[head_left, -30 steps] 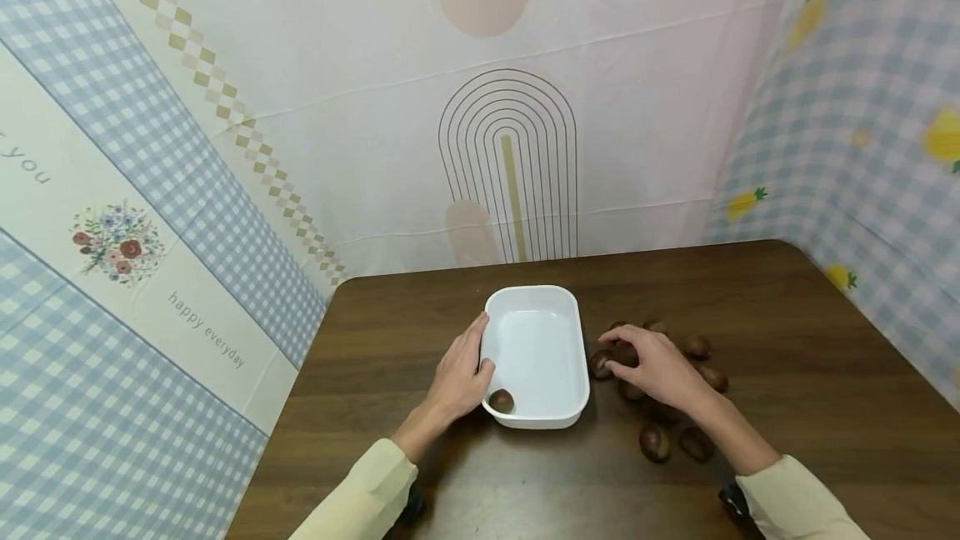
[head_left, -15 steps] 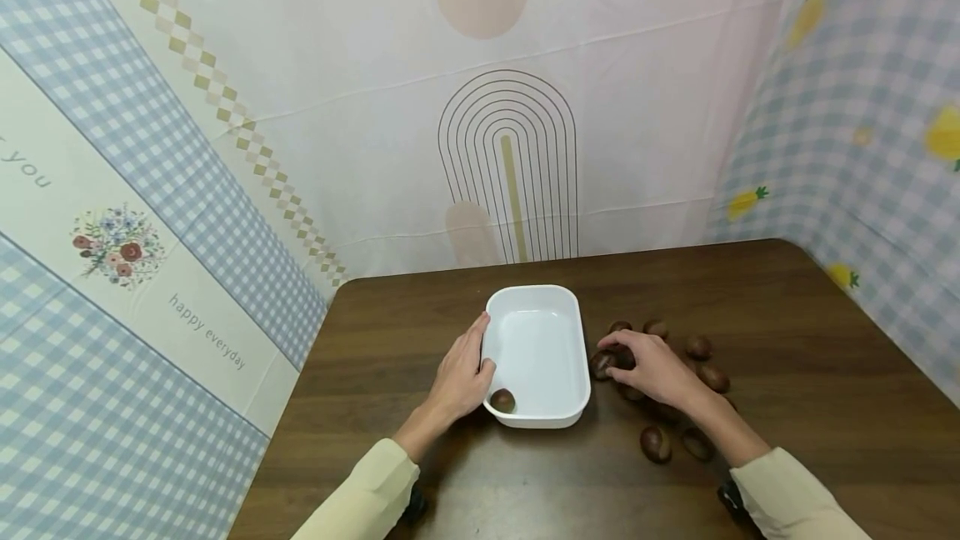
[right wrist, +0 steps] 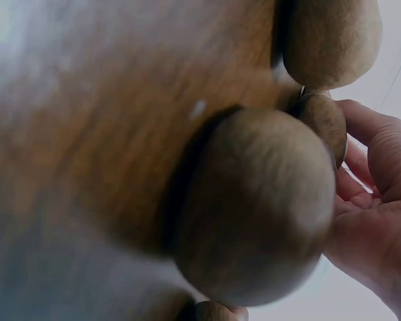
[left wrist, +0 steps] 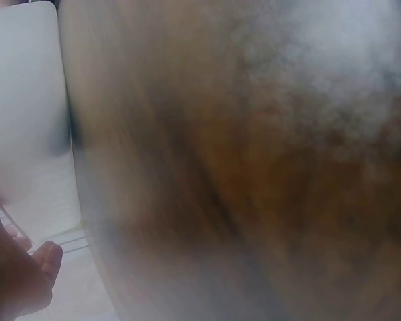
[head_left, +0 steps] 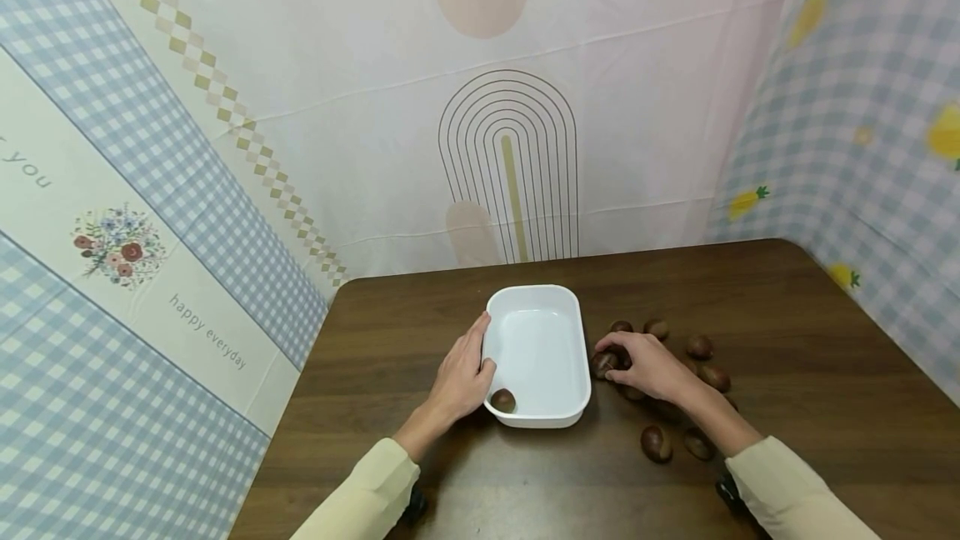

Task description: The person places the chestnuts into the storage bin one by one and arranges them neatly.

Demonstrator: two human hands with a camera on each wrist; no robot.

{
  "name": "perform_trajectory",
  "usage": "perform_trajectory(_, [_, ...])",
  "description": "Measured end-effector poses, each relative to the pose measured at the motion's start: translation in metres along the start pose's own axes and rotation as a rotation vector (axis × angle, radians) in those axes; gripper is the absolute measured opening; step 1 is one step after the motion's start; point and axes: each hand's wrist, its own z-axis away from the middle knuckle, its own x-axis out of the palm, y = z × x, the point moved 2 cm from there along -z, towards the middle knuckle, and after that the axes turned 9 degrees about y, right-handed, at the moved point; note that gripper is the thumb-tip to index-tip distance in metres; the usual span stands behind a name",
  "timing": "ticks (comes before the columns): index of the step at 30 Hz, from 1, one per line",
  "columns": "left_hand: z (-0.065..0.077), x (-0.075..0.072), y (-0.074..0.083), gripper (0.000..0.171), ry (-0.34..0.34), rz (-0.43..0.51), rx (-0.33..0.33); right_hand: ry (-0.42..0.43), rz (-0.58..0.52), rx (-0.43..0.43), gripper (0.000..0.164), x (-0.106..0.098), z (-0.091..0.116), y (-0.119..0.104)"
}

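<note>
In the head view my left hand (head_left: 459, 373) holds the left side of a white rectangular dish (head_left: 567, 418), its fingers along the outside and its thumb over the rim. One brown chestnut (head_left: 502, 400) lies in the dish's near left corner. Just right of the dish, my right hand (head_left: 651, 367) pinches a glossy chestnut (head_left: 604, 365) between thumb and fingers at the edge of a loose group. In the right wrist view, a large chestnut (right wrist: 257, 207) fills the foreground, and a smaller chestnut (right wrist: 324, 124) shows at my fingertips.
More chestnuts lie around and under my right forearm, including one chestnut (head_left: 656, 444) nearer me and another chestnut (head_left: 700, 347) to the right. The dark wooden table (head_left: 420, 307) ends at a patterned cloth (head_left: 390, 190) behind. Blur covers most of the left wrist view.
My right hand has edged slightly left, its thumb and fingers closing in on the chestnut beside the dish. My left hand and the dish have stayed put.
</note>
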Motion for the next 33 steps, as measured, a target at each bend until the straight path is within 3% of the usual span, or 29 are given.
perform_trajectory(16, [0.0,0.0,0.001,0.07,-0.005,-0.001,-0.009,-0.007,-0.015,0.011,0.03,0.002,-0.009,0.004])
perform_trajectory(33, [0.0,0.0,0.002,0.072,-0.01,-0.014,-0.021,0.087,-0.101,0.034,0.034,-0.015,-0.014,0.004])
